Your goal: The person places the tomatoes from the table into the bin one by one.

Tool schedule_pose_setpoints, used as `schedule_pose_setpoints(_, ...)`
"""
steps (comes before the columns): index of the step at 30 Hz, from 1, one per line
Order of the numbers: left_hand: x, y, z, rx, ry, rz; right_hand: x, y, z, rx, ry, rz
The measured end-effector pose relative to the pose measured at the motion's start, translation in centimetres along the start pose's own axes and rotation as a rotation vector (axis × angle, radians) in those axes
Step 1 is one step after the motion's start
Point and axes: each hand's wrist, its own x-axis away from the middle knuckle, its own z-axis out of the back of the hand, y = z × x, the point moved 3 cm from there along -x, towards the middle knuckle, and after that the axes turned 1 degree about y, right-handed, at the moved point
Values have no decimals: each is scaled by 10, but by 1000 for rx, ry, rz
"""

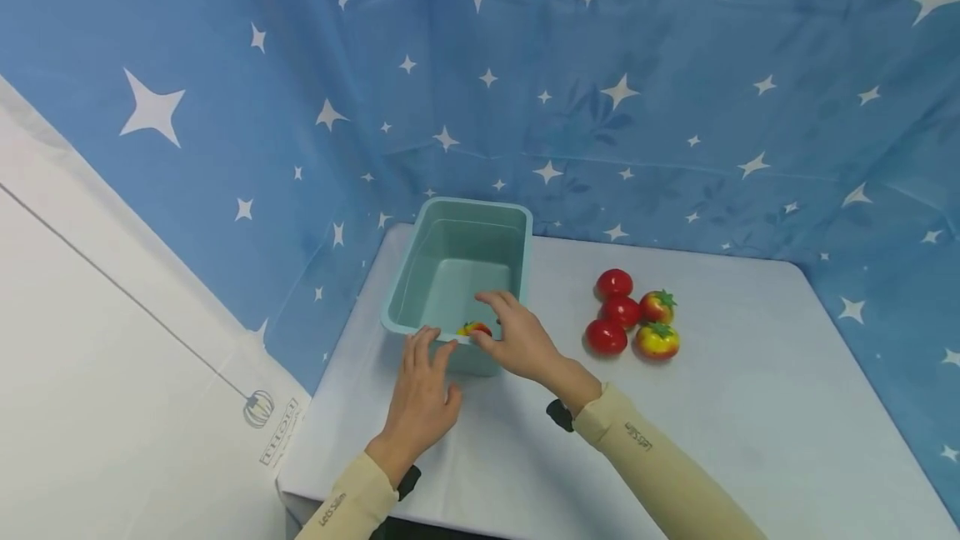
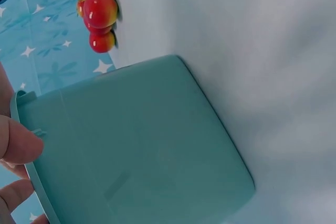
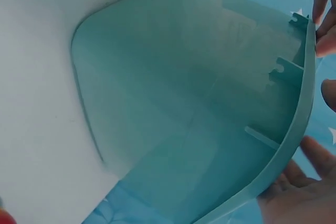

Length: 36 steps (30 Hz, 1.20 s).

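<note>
A teal plastic bin [image 1: 403, 294] stands at the table's left, with a red-and-yellow toy tomato [image 1: 474, 328] inside near its close wall. My left hand [image 1: 420, 398] rests its fingertips on the bin's near rim, thumb held apart. Over the near right corner is my right hand [image 1: 521, 340], its thumb by the rim and its fingers reaching above the inside, spread around nothing that I can see. In the left wrist view, the left hand [image 2: 18, 142] shows beside the rim. The right wrist view has the right hand [image 3: 302, 195] by the rim; the bin wall hides the contents.
To the bin's right lies a cluster of toy tomatoes: several plain red ones [image 1: 606, 337] and two red-and-yellow ones [image 1: 657, 342] with green leaf tops. A white cloth covers the table [image 1: 735, 407]. Blue star-patterned curtain [image 1: 675, 107] hangs behind, with a white panel [image 1: 112, 340] at left.
</note>
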Motion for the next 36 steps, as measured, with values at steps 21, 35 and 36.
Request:
schedule_pose_setpoints(21,-1,-3,-5,-30,75,22,46,145,47,86,259,-423)
schedule_pose_setpoints(35,-1,-3,-11,-27,94,-2,83,181,28,284,58,-485)
schedule_pose_setpoints(36,-2,-3,-11,-22,91,1,84,182,27,288,63,-487)
